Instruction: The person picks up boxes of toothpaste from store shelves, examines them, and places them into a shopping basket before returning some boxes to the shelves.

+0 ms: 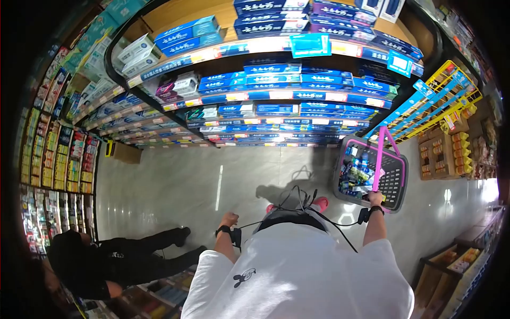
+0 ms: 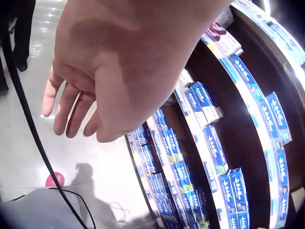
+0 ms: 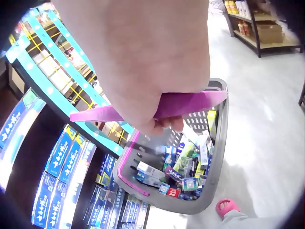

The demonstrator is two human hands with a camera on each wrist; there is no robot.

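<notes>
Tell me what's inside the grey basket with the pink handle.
The basket holds a jumble of small boxed products, mostly blue, green and white cartons. Lower layers are covered by the top ones, and the right hand hides part of the handle.

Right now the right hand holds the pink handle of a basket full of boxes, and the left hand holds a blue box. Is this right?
Not quite. The left hand holds nothing; the left wrist view shows its fingers loose and empty. The right hand does grip the pink handle of the basket.

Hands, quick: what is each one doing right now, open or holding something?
Left hand: open, fingers loosely hanging, holding nothing.
Right hand: closed in a grip round the pink handle of the shopping basket, which is full of small boxes.
</notes>
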